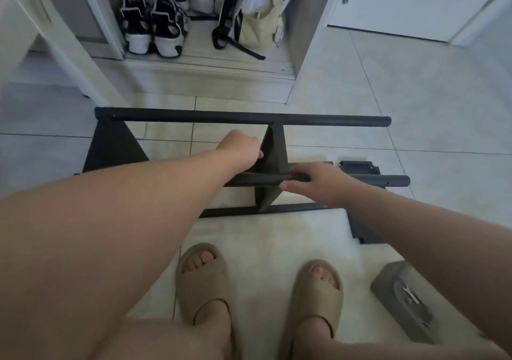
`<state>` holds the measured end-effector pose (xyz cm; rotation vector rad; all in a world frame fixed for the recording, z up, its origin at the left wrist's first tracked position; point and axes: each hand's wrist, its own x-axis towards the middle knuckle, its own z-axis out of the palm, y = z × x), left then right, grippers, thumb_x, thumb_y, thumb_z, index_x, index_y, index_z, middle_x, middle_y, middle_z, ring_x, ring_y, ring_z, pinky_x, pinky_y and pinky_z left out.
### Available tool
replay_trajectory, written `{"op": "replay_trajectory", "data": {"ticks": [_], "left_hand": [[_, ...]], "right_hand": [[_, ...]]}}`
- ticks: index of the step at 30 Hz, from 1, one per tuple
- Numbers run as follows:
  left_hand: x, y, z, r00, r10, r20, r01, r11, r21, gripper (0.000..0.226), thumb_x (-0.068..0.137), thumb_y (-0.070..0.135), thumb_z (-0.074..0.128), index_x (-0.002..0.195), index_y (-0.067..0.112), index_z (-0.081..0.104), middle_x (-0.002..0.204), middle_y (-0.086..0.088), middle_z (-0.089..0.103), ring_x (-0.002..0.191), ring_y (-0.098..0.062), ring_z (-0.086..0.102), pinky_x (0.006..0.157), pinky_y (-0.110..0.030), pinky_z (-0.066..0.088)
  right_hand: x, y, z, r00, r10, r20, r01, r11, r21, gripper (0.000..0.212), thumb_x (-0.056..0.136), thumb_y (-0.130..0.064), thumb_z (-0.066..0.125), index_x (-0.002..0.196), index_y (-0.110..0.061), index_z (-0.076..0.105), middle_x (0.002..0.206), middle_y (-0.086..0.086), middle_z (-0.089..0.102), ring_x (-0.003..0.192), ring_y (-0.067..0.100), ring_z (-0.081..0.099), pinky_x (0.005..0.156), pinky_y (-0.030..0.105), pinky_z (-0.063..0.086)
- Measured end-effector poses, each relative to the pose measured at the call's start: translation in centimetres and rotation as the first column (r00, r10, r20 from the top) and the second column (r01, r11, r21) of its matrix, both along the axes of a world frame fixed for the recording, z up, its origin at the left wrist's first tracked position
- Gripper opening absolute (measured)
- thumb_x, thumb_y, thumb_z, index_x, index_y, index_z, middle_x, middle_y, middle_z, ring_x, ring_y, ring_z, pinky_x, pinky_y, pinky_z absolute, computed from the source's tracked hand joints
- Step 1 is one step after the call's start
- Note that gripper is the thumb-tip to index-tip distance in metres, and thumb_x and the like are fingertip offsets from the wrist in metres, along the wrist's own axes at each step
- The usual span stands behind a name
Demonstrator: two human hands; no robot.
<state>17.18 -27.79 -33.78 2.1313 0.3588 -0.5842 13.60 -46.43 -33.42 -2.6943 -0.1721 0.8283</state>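
Findings at the moment of inspection. You had one black metal frame (194, 118) lying on the tiled floor (415, 96) directly ahead of your feet, in front of an open cupboard (302, 40).

The count on the frame was three tubes and two triangular panels: a far tube (332, 122), a middle tube (388, 180), a near tube (299, 208), a left panel (113, 149) and a centre panel (273, 151). The centre panel ran across all three tubes.

Your left hand (243, 149) was at the centre panel. Its fingers (259, 155) were curled close, tips against the panel's left edge, gripping it. Your right hand (313, 179) was on the middle tube, just right of that panel. Its fingers lay over the top of the tube with the thumb (288, 186) underneath, closed round it.

Also noted were one loose bracket (358, 167) beyond the right hand and one grey box (388, 290) by your right forearm with one spanner (409, 293) on it. You wore two tan slippers (202, 276) and stood on one white sheet (263, 235). The cupboard held two black-and-white sandals (152, 24) at the front. More shoes stood behind them, too cropped to count, and one cream bag (260, 27) stood beside them.
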Motion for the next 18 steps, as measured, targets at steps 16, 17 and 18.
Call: {"op": "replay_trajectory", "data": {"ticks": [16,17,18], "left_hand": [[0.8,-4.7,-2.2,0.977,-0.207,-0.046,0.205,0.978,-0.038,0.035,0.096,0.039,0.052,0.088,0.009,0.067,0.070,-0.003,0.051,0.065,-0.021,0.048,0.064,-0.032,0.035],[0.7,-5.4,-2.3,0.972,-0.233,-0.036,0.233,0.972,-0.023,0.034,0.095,0.040,0.054,0.082,0.010,0.064,0.068,-0.002,0.050,0.064,-0.021,0.047,0.061,-0.032,0.034],[0.6,-6.1,-2.3,0.967,-0.253,-0.029,0.253,0.967,-0.010,0.034,0.096,0.040,0.055,0.078,0.011,0.061,0.066,-0.002,0.049,0.062,-0.020,0.045,0.058,-0.032,0.032]], "right_hand": [[0.4,-3.8,-3.0,0.986,0.115,0.119,-0.110,0.993,-0.046,0.047,0.092,-0.073,0.044,0.077,-0.029,0.051,0.073,-0.010,0.056,0.071,0.006,0.052,0.059,0.032,0.037],[0.1,-4.4,-3.1,0.986,0.107,0.125,-0.102,0.994,-0.042,0.048,0.092,-0.073,0.044,0.076,-0.029,0.050,0.073,-0.010,0.056,0.071,0.006,0.052,0.060,0.032,0.037],[-0.1,-5.0,-3.1,0.987,0.099,0.130,-0.095,0.995,-0.040,0.048,0.092,-0.072,0.044,0.075,-0.028,0.049,0.072,-0.010,0.055,0.070,0.006,0.051,0.060,0.033,0.038]]}}
